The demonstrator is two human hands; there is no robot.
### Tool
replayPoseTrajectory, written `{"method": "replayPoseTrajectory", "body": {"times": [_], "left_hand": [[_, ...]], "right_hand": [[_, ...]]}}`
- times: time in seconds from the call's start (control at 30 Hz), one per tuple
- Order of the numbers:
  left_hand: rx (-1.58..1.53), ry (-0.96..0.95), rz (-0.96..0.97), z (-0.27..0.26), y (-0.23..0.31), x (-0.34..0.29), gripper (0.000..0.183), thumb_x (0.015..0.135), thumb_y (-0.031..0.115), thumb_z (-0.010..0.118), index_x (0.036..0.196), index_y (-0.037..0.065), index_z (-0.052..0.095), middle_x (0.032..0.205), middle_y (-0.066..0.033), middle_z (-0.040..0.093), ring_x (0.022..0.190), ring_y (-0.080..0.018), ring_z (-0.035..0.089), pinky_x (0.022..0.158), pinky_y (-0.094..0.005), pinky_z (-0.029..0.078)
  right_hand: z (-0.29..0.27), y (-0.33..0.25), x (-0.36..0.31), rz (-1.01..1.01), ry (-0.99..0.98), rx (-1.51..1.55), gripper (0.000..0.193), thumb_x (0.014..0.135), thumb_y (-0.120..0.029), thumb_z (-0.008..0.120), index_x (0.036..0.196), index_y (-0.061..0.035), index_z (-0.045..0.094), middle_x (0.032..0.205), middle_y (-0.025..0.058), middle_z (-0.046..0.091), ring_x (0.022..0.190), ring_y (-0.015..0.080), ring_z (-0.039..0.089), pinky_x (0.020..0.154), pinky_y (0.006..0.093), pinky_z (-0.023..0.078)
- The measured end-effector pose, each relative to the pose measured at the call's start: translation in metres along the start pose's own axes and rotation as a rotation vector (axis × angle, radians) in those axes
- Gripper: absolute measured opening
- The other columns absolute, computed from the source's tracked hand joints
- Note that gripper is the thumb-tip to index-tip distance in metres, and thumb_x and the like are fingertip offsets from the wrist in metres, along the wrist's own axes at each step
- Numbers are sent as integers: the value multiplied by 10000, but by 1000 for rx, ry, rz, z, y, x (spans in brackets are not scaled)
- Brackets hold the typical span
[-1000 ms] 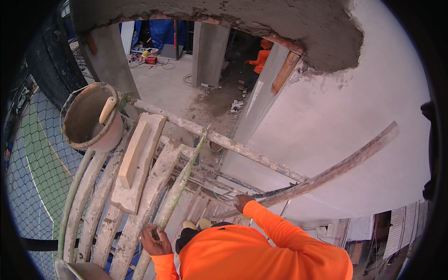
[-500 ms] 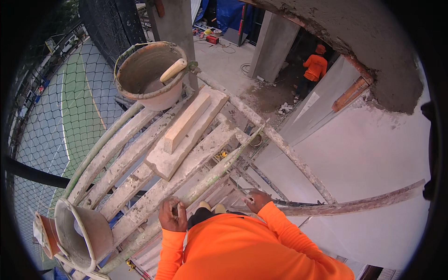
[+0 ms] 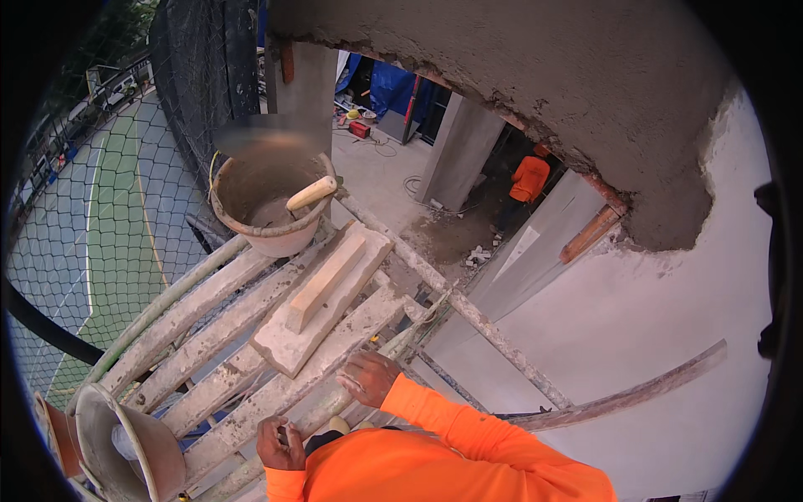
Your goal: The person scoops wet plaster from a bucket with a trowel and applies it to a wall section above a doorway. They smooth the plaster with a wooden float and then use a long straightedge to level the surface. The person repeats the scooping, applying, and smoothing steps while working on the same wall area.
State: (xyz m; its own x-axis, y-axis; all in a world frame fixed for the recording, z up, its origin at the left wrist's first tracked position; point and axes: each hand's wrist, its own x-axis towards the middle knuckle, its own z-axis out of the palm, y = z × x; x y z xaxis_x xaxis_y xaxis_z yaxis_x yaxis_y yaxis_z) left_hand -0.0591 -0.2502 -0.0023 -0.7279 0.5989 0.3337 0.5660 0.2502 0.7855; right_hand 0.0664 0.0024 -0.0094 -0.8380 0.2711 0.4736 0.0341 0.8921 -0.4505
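My right hand [image 3: 368, 376] is just above the scaffold's near pipe, close to the lower end of a plasterer's float [image 3: 293, 345]. Its fingers are stretched out loosely, with nothing seen in them. To its left, my left hand [image 3: 282, 443] is curled beside the same pipe; whatever lies inside its fingers, if anything, is hidden. The float lies across the planks with its long wooden grip [image 3: 328, 284] upward. Beyond it stands a mortar-stained bucket [image 3: 284, 242], from which a wooden tool handle [image 3: 311, 193] sticks out.
Mortar-spattered scaffold planks [image 3: 226, 418] have gaps between them. A second bucket [image 3: 163, 456] and an orange one [image 3: 57, 435] stand lower left. Netting [image 3: 109, 209] borders the left side. A freshly plastered beam [image 3: 585, 92] hangs overhead; a co-worker [image 3: 529, 177] stands below.
My right hand has moved left, from beyond the pipe to near the float. My left hand stays by the pipe. The view has shifted, so the overhead beam shows more.
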Motion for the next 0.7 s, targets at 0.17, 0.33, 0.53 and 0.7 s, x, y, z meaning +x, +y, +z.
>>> {"method": "replayPoseTrajectory", "body": {"times": [0.17,0.33,0.53,0.7], "left_hand": [[1,21,-15,-7,-12,2,139,867,-25,628,1004,-10,610,965,-191,633,774,-335,626,721,-404,512],[13,-3,2,-6,-12,11,129,867,-26,636,992,0,624,964,-184,635,785,-328,645,726,-388,527],[-58,-18,8,4,-2,21,119,869,-21,669,978,9,631,958,-169,639,690,-280,640,646,-352,524],[-47,-49,-4,15,0,23,121,865,11,696,972,32,642,935,-155,647,685,-277,644,645,-365,529]], "right_hand": [[18,-7,-6,23,-89,17,122,935,-205,716,935,-83,717,942,86,675,911,308,656,844,439,520],[18,-4,-12,-9,-72,29,99,926,-198,726,930,-100,712,929,72,661,896,297,646,825,427,499],[17,-7,-14,42,-104,14,110,901,-180,740,971,-98,718,971,75,664,923,301,642,844,435,494],[18,-8,-18,43,-79,16,146,903,-183,738,1027,-108,725,1000,77,667,939,308,641,857,444,489]]}}
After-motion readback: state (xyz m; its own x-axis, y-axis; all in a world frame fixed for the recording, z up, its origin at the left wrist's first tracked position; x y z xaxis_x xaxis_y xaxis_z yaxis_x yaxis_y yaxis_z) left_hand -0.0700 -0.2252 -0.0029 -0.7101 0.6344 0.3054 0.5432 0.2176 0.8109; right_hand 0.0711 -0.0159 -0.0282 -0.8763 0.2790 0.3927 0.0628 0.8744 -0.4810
